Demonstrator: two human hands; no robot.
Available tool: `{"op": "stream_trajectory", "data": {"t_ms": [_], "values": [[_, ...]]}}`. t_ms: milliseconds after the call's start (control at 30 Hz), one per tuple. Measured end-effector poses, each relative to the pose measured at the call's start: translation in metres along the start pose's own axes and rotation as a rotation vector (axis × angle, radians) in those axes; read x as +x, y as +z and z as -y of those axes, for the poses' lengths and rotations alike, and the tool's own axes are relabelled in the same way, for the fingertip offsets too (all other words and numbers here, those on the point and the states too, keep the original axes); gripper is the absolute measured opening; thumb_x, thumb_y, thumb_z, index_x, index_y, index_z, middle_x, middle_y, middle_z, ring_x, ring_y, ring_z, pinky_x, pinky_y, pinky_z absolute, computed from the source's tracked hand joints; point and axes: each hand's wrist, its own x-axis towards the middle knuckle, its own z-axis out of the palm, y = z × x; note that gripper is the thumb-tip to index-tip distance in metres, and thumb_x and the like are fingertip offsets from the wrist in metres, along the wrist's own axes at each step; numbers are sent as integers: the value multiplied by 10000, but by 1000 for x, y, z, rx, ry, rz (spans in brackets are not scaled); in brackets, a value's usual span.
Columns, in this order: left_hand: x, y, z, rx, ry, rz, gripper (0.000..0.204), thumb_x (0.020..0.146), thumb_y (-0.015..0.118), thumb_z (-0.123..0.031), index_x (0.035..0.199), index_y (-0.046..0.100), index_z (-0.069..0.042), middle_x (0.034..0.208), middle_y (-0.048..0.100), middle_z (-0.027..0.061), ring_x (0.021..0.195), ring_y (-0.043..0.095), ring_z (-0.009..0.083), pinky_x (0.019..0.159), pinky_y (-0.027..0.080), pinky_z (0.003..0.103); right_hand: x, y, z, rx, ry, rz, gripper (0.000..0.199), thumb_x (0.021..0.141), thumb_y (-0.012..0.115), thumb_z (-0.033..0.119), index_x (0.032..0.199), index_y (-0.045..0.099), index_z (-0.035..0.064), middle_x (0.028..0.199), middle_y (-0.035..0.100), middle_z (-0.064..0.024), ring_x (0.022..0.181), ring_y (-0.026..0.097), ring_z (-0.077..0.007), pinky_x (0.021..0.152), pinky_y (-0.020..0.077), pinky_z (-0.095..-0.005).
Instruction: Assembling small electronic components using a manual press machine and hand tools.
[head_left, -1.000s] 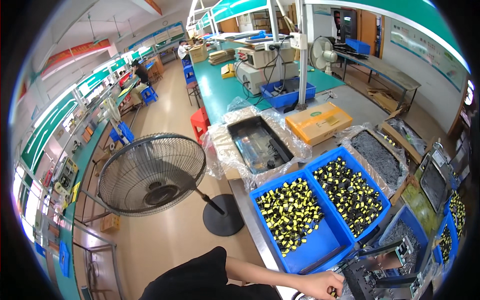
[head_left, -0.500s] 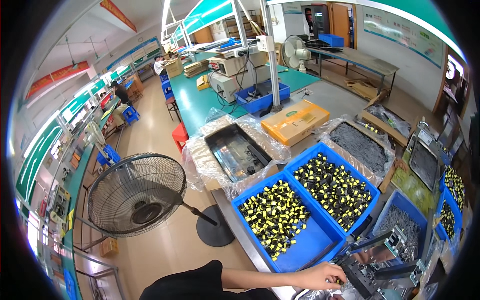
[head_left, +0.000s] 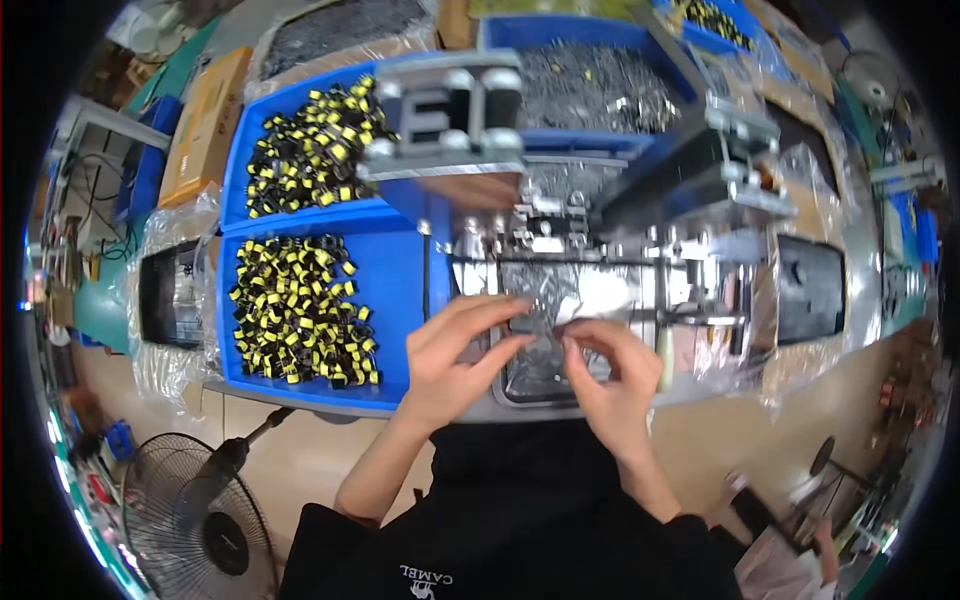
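My left hand (head_left: 452, 358) has thumb and forefinger bent round a small grey piece (head_left: 522, 324); its kind is too small to tell. Facing it, my right hand (head_left: 612, 378) pinches thumb and forefinger together near a tiny dark bit that I cannot make out. Both hands hover over a shallow dark-rimmed tray (head_left: 540, 402) lined with clear plastic. Just beyond stands a metal fixture, with a dark left block (head_left: 445, 115) and a slanted right arm (head_left: 690, 165). Left of my hands is a blue bin (head_left: 390, 300) holding many small black-and-yellow components (head_left: 295, 310).
A second blue bin (head_left: 240, 170) of such components adjoins it on the far side. Behind the fixture, another blue bin (head_left: 500, 35) holds loose metal pins (head_left: 600, 85). A cardboard box (head_left: 205, 125) lies far left. A floor fan (head_left: 205, 510) stands at lower left.
The view has swung right and down toward the bench front. My left hand, earlier low beside the fixture, now shows fully, and my right hand has come into view opposite it.
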Motion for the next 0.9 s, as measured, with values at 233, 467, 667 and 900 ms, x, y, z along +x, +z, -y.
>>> {"op": "stream_trajectory", "data": {"t_ms": [233,467,667,900], "values": [[-10,8,0,-69,17,56,381,726,829,96,1081,698,48,1082,728,185,1000,716,271,860,593,348,-9,-8,-9,162,-19,16,230,885,706,-111,1114,692,-97,1001,736,-173,932,728,-213,859,599,-302],[-19,5,2,-131,1,89,356,759,808,118,1080,661,72,1147,654,220,1026,698,288,876,602,355,-8,3,-4,339,-42,-14,164,874,695,-130,1032,676,-92,1032,725,-195,966,724,-260,888,600,-350],[-15,5,3,-214,-8,126,336,774,792,126,1079,659,75,1116,685,236,1028,708,293,885,599,365,-6,3,-8,335,-68,-9,172,864,693,-144,1026,677,-89,1037,724,-197,973,722,-267,880,597,-346],[-12,7,2,-211,1,139,345,762,797,126,1077,663,83,1086,700,238,1012,716,295,883,596,368,-8,4,-8,347,-41,-2,183,854,679,-160,1023,676,-92,1021,718,-202,946,714,-263,845,597,-347]]}}
